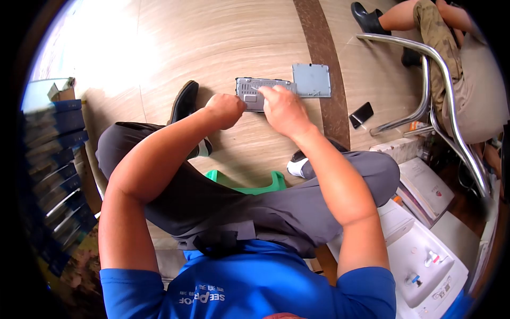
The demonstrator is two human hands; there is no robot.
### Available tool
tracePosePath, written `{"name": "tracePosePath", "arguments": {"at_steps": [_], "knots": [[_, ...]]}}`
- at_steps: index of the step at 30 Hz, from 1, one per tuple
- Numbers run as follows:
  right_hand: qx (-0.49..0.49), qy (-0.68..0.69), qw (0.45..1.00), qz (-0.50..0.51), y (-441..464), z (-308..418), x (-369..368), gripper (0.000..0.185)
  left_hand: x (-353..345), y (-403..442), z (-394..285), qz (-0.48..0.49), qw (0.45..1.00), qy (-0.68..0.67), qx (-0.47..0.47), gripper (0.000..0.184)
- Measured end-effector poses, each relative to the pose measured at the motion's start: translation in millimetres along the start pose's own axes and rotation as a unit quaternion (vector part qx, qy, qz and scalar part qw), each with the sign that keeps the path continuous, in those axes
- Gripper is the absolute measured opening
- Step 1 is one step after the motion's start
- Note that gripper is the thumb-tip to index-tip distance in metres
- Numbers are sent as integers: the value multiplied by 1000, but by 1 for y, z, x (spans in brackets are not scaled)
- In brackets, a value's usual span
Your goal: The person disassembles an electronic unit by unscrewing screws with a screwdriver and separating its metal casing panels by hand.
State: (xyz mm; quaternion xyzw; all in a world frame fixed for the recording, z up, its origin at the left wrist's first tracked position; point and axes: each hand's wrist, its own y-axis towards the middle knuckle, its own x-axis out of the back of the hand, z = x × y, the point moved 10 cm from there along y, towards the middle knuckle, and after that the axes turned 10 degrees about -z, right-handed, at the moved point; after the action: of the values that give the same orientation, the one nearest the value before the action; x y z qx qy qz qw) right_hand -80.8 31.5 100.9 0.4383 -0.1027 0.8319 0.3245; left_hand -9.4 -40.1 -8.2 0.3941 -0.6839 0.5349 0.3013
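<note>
A flat grey metal device housing [251,98] with vent slots is held low above the floor, in front of my knees. My left hand [226,110] is closed at its near left corner. Over the right part of the housing lies my right hand [287,110], fingers curled and the index fingertip near its top face. Whether something small sits in those right fingers is hidden. Just beyond the right hand, a thin grey metal cover plate [312,80] lies on the floor next to the housing.
A black phone [361,115] lies on the floor at right, near a chrome chair frame [449,80] with a seated person. A green stool [260,189] is under me. To the lower right stands a white appliance with taps [425,266]. Blue boxes [66,138] are stacked at left.
</note>
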Motion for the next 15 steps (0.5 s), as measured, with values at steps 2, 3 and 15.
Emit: {"name": "tracePosePath", "arguments": {"at_steps": [2,3,15], "knots": [[1,4,1000,-26,8,5,25,26,8,3,4,-39,999,7,9,19],[-5,8,999,-33,11,6,36,26,16,4,8,-70,997,-3,26,18],[33,50,983,-176,9,10,122,30,5,27,15,-126,991,-20,38,21]]}}
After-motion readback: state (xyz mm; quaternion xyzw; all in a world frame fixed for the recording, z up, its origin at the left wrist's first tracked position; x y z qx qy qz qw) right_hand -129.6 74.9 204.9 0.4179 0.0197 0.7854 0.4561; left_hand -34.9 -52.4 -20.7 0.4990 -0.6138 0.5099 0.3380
